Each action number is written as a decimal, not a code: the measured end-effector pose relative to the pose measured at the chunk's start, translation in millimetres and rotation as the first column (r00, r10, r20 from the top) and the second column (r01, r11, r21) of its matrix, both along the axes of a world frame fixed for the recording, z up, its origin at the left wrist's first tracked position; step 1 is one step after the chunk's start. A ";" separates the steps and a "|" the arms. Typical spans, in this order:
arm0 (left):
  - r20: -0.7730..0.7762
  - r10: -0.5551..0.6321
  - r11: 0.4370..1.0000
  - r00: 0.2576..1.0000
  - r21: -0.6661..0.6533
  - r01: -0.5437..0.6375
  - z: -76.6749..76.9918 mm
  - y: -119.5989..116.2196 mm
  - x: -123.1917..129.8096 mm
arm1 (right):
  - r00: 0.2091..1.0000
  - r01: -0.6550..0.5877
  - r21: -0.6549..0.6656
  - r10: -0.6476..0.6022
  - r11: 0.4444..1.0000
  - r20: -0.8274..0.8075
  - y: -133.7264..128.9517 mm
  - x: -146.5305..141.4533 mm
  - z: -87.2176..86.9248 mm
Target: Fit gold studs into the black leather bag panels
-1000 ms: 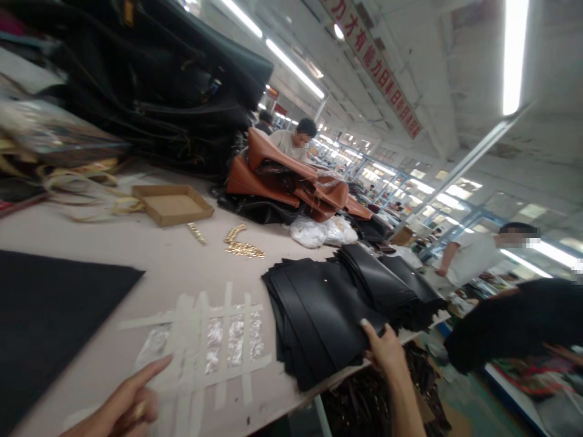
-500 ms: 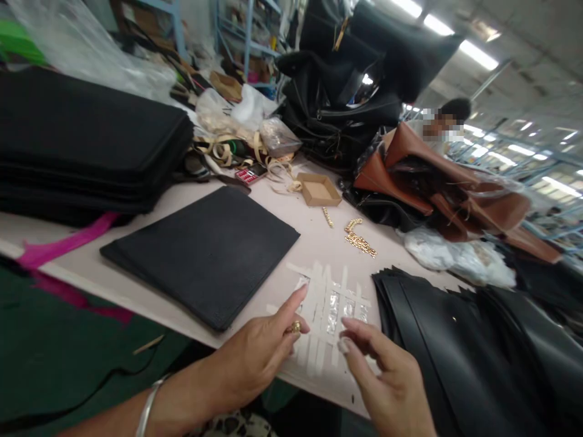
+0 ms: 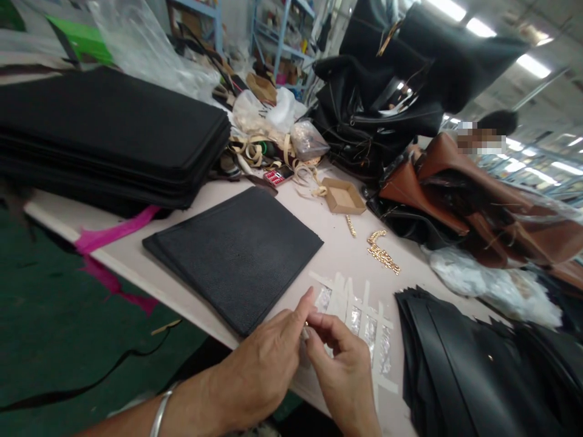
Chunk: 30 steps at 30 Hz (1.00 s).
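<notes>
My left hand (image 3: 268, 352) is closed, with a small gold-coloured piece (image 3: 305, 325) at its fingertips. Most of that piece is hidden; it resembles the gold chain on the table. Fingers and thumb of my right hand (image 3: 341, 367) pinch at the same spot, meeting the left fingertips. Beneath the hands, strips of pale tape (image 3: 367, 297) and clear film lie stuck to the table (image 3: 291, 203). A gold chain (image 3: 382, 258) lies heaped beyond them, with a short chain length (image 3: 350, 226) near a small open cardboard box (image 3: 345, 197).
Black flat panels (image 3: 237, 255) lie left of the tape; a taller black stack (image 3: 113, 133) stands behind them. Black leather pieces (image 3: 464, 358) lie at right. Brown bags (image 3: 483, 194) and black bags (image 3: 378, 109) fill the back. A person (image 3: 492, 130) is beyond. Pink ribbon (image 3: 116, 233) crosses the table edge.
My right hand has moved left and its fingers have closed in at my left fingertips. The gold piece is now largely covered. The camera view has shifted left.
</notes>
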<state>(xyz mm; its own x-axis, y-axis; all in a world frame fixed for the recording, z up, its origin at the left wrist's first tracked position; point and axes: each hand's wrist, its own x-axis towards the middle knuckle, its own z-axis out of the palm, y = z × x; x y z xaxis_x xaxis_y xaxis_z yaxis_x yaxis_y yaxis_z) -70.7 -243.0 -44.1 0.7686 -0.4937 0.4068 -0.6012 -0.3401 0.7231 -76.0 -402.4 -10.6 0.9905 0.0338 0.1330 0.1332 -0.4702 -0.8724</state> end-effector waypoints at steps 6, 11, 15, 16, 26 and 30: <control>-0.427 0.062 0.998 0.902 0.020 -0.059 9.8 3.3 0.7 | 0.989 -0.137 -0.098 0.141 0.986 0.041 -10.8 6.1 -1.6; -0.625 0.015 0.997 0.780 -0.051 -0.060 18.6 1.0 3.5 | 0.966 -0.256 -0.081 0.258 0.963 0.027 -20.8 11.1 -0.3; -0.713 -0.047 0.992 0.700 -0.115 -0.049 16.0 -1.6 3.7 | 0.943 -0.328 -0.034 0.326 0.944 -0.063 -28.3 13.5 1.5; -0.724 -0.062 0.991 0.687 -0.128 -0.046 14.5 -2.2 3.6 | 0.941 -0.333 -0.031 0.330 0.943 -0.072 -29.5 13.7 1.6; -0.733 -0.091 0.992 0.674 -0.125 -0.002 8.2 -2.8 5.2 | 0.938 -0.312 0.026 0.313 0.950 -0.150 -28.8 14.5 -1.6; -0.726 -0.057 0.995 0.685 -0.094 -0.017 1.7 -2.9 4.3 | 0.937 -0.301 0.028 0.301 0.953 -0.176 -26.6 13.4 -3.6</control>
<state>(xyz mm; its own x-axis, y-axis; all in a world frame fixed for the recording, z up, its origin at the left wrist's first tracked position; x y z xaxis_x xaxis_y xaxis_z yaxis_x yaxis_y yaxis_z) -66.5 -245.8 -42.3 0.8313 -0.5038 -0.2347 0.1205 -0.2488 0.9610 -62.5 -429.0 -14.3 0.9416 0.3341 -0.0427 0.1126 -0.4317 -0.8950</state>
